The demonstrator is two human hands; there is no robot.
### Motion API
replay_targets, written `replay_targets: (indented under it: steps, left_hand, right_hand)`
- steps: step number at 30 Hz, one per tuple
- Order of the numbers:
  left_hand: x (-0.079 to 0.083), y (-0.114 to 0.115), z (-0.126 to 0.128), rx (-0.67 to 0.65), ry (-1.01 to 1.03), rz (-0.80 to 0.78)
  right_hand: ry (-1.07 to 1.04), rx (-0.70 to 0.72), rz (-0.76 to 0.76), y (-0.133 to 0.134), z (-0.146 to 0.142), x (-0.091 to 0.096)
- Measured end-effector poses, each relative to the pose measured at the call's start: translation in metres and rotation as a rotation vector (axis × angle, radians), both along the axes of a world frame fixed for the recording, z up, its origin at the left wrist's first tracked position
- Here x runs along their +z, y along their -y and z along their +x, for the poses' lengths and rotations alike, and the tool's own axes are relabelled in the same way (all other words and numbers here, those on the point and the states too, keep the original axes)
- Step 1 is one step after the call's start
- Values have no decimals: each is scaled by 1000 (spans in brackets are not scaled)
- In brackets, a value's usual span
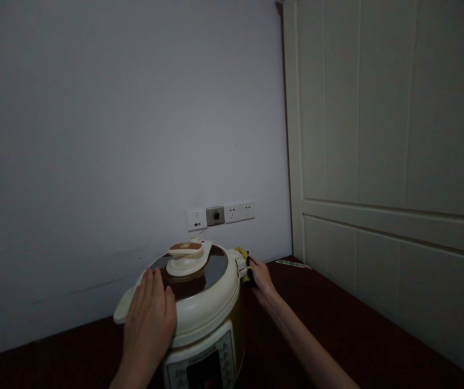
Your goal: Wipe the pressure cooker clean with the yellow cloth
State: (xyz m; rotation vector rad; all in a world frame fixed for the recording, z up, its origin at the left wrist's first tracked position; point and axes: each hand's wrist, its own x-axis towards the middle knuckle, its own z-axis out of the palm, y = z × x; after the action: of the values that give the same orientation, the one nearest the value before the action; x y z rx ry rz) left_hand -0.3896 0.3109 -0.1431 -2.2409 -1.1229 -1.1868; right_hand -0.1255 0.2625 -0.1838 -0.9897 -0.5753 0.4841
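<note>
A white electric pressure cooker [209, 310] with a brown-tinted lid top stands in front of me, its control panel facing my way. My left hand [150, 310] lies on the near left of the lid, fingers stretched out flat and holding nothing. At the cooker's right side handle [239, 262], my right hand [261, 274] is closed around a yellow and black item [248, 276]. That item presses against the handle; its exact kind cannot be made out. On top of the lid sits a white and brown knob [186, 250].
The cooker stands on a dark red surface [284, 302]. Behind it, a pale wall [134, 135] carries white sockets [240, 212] and a grey outlet [215, 215]. A white panelled door [377, 162] borders the right side. A thin printed strip [293, 264] lies near the back corner.
</note>
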Motion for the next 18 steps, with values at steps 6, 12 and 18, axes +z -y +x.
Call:
replay_targets:
  steps: [6, 12, 18]
  left_hand:
    - [-1, 0, -1, -38, 23, -25]
    - [-6, -3, -4, -74, 32, 17]
    - [-9, -2, -4, -81, 96, 6]
  right_hand:
    - [269, -38, -118, 45, 0, 0]
    - [708, -183, -51, 57, 8, 48]
    - [1090, 82, -156, -34, -20, 98]
